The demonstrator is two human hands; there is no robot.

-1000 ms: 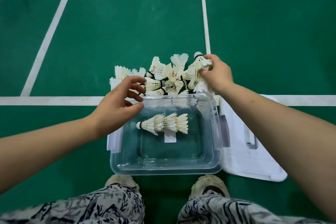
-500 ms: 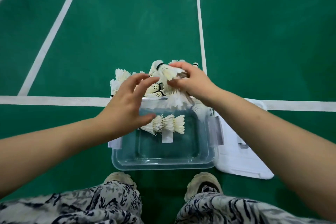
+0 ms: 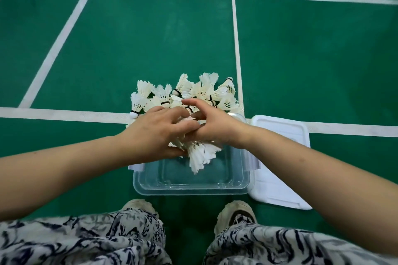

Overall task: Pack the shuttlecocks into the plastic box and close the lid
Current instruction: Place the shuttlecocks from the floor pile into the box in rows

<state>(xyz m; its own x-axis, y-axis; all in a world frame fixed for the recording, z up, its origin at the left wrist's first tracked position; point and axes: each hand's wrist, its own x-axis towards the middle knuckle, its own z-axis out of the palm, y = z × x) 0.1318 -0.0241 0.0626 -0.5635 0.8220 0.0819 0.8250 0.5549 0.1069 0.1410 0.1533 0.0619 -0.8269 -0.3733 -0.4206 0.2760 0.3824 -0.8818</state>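
Both grip shuttlecocks [image 3: 200,155] | left hand [image 3: 150,133], right hand [image 3: 215,129] fingers [image 3: 183,128] curled | over box [image 3: 189,190]

The plastic box [image 3: 193,187] is clear and glossy. Its lid [image 3: 280,157], at 3 o'clock, is smooth opaque white plastic. The shuttlecocks [image 3: 202,90] are white feather, the court floor [image 3: 150,38] matt green, and the trousers [image 3: 86,241] printed cloth.

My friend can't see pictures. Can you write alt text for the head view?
The left hand and right hand hold a bunch of shuttlecocks over the clear plastic box. A pile of shuttlecocks lies beyond it; the white lid lies to its right.
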